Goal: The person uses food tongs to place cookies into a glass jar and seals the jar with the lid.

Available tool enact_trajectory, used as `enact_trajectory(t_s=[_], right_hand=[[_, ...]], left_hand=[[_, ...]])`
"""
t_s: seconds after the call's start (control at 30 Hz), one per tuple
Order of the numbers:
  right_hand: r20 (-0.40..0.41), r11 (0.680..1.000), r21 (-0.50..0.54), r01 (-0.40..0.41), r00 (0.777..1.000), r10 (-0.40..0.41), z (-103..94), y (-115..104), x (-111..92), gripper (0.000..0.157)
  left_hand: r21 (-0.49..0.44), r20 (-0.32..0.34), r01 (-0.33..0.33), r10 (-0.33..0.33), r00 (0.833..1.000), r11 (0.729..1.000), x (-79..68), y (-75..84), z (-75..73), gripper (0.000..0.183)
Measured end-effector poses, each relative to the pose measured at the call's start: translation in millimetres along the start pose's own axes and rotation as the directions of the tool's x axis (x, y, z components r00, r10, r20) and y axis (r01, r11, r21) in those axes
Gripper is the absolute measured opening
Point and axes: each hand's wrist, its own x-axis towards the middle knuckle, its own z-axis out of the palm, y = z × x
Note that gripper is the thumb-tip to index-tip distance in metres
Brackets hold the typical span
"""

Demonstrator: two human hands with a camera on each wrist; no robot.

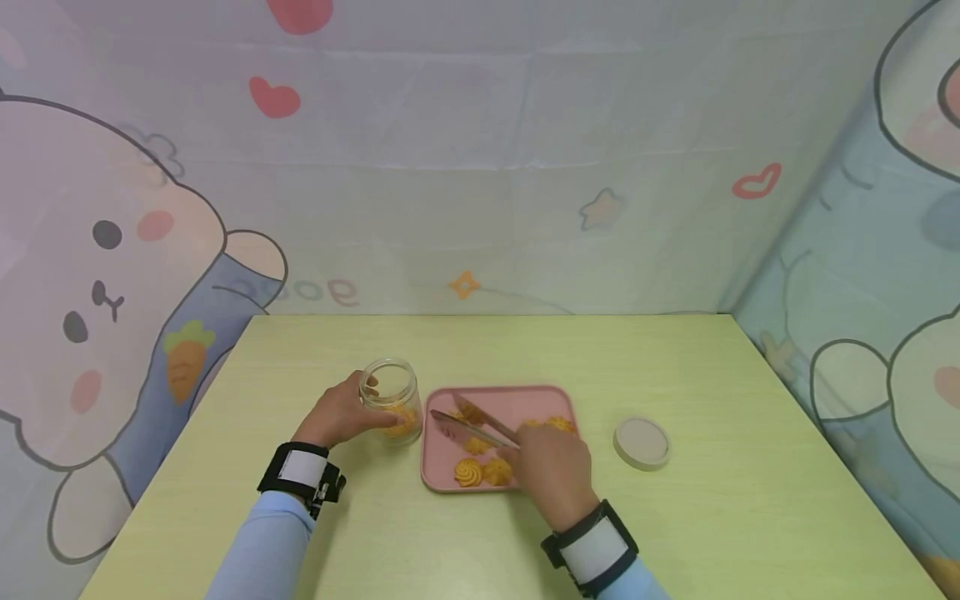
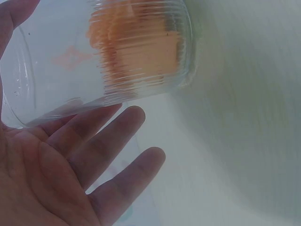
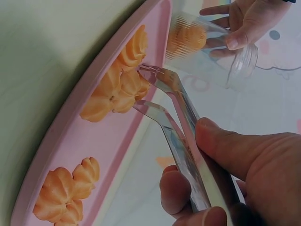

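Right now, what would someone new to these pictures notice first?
Probably the pink tray of golden cookies near the middle of the table, with tongs over it in the right hand. Left of it, the left hand holds a clear jar with cookies inside; a round lid lies right of the tray.

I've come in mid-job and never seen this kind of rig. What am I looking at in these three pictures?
No machine here: these are a person's bare hands. The wide picture comes from a camera on the head; the two close ones come from cameras worn on each wrist. On the table lie a pink tray of swirled cookies and, to its right, a round lid. The left hand holds a glass jar with cookies inside; the right hand holds metal tongs, tips apart beside the cookies.
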Motion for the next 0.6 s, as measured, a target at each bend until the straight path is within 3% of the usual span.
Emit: enact_trajectory(t_s=[0.3,0.6], right_hand=[[0.016,1.0,0.015,-0.022,1.0,0.022,3.1,0.6,1.1,0.037],[-0.05,1.0,0.028,-0.006,0.999,0.008,5.1,5.5,-0.2,0.037]], left_hand=[[-0.002,0.002,0.002,-0.002,1.0,1.0,0.8,-0.2,0.1,0.088],[-0.007,0.001,0.003,-0.003,1.0,1.0,0.5,-1.0,0.7,0.091]])
